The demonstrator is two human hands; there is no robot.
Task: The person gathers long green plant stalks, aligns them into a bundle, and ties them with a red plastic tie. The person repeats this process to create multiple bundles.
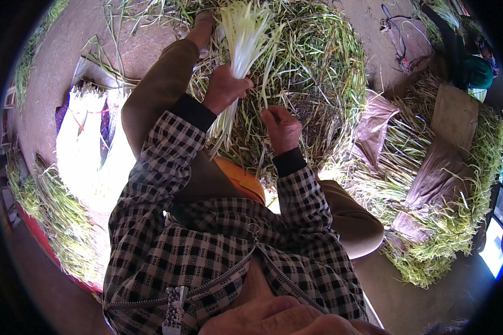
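Note:
My left hand [225,89] is closed around a bunch of pale leafy stalks [244,50], whose yellow-green leaves fan out at the top and whose thin ends hang below the fist. To its right, my right hand [281,125] pinches the lower end of a thin pale leaf strand [267,83] between thumb and fingers. The strand rises beside the bunch. Beneath both hands spreads a large heap of green and dry leaf trimmings [314,71].
Tied white stalk bundles [81,138] stand at left, strongly overexposed. A long pile of leafy stalks [419,167] lies at right, with brown cloths [440,176] and a board [455,115] on it. An orange object [241,178] lies between my legs. Another person [465,67] is at the upper right.

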